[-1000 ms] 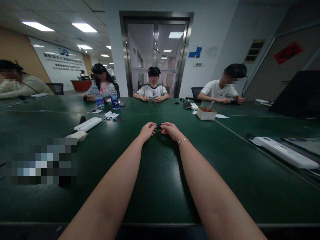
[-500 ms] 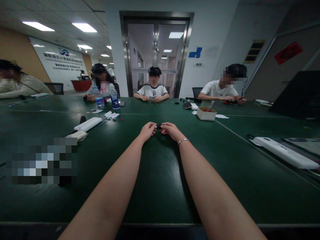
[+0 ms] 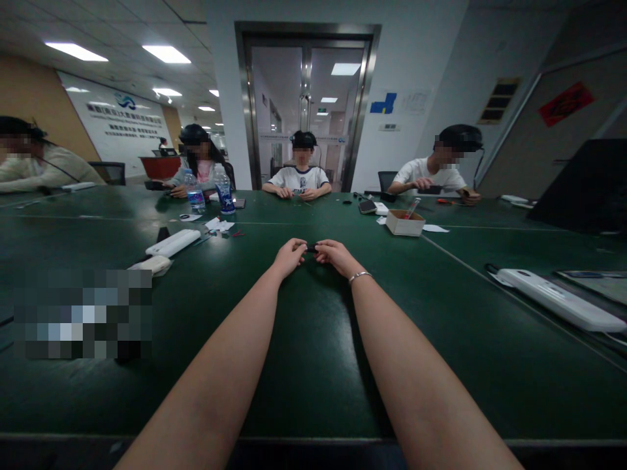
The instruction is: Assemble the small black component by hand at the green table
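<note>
One black piece (image 3: 311,248), pinched between your left hand (image 3: 290,256) and right hand (image 3: 336,256), one at each end, over the counter (image 3: 313,372). Likely best: keep your wrists steady, both pinches light and even.

Here's the green tabletop (image 3: 313,365), long white bar (image 3: 561,299) right, blue-labelled bottle (image 3: 225,199) far left, open box (image 3: 405,226) far right

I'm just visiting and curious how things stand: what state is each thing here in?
Small black object, held at both ends
Left hand, pinching one end
Right hand, pinching the other
Silver bracelet, worn
Plastic bottles, upright
Small box, open-topped
Glass double doors, shut
Ceiling lights, lit
</note>
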{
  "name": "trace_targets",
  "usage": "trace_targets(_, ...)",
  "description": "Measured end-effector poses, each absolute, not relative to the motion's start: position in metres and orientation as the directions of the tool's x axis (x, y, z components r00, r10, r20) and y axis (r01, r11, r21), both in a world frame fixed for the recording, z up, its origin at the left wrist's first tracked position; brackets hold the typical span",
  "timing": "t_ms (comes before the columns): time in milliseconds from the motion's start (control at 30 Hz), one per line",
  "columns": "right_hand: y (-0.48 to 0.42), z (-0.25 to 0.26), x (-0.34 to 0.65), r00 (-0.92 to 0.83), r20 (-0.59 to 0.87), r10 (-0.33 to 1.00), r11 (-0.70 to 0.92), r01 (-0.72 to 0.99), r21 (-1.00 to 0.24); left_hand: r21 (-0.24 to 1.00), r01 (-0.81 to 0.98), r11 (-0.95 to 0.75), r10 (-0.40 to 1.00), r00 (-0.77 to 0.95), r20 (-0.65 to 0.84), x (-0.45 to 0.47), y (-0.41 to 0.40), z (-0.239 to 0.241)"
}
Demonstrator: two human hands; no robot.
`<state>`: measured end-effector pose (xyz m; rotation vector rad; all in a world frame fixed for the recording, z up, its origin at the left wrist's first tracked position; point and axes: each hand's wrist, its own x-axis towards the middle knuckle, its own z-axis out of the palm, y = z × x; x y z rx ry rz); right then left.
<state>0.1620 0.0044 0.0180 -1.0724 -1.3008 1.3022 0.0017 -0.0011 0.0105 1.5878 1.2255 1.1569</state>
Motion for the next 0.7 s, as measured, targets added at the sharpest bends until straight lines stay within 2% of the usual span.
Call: trace_targets(700,0.0038,0.0195,0.1613,-0.141,0.039,0.989,0.032,-0.048,-0.998,0.951,0.225,-0.211,0.976,0.099,0.193,0.0015,0.0031,0.0068)
